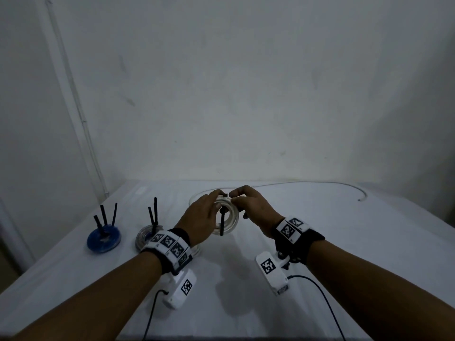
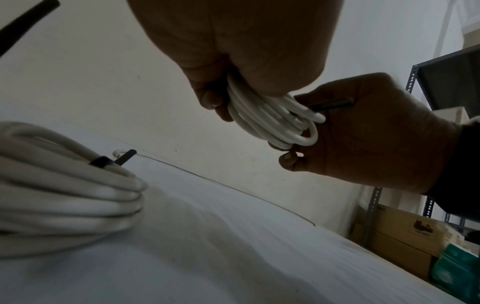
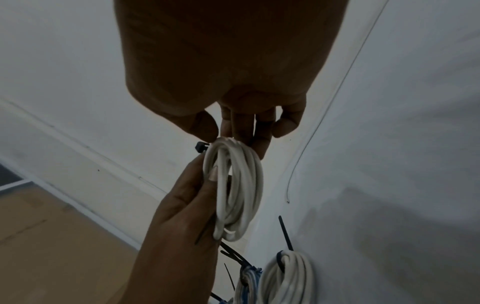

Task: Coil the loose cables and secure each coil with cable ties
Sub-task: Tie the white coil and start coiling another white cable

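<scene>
I hold a white cable coil (image 1: 230,215) above the table between both hands. My left hand (image 1: 216,199) grips its left side, fingers curled through the loops (image 2: 272,121). A black cable tie (image 1: 222,223) wraps the top of the coil, and its tail hangs down across the middle. My right hand (image 1: 234,196) pinches the tie by its head (image 3: 201,147) at the coil's top. In the left wrist view a dark strip of the tie (image 2: 330,105) runs into the right hand's fingers (image 2: 363,133). The left hand's thumb (image 3: 211,174) presses the coil (image 3: 239,185).
A blue coil (image 1: 104,238) and a grey coil (image 1: 147,236) lie at the left, black ties sticking up from each. A tied white coil (image 2: 64,185) lies under my left wrist. A thin loose cable (image 1: 320,184) runs along the white-covered table's (image 1: 344,242) far edge. Shelves and boxes (image 2: 405,236) stand right.
</scene>
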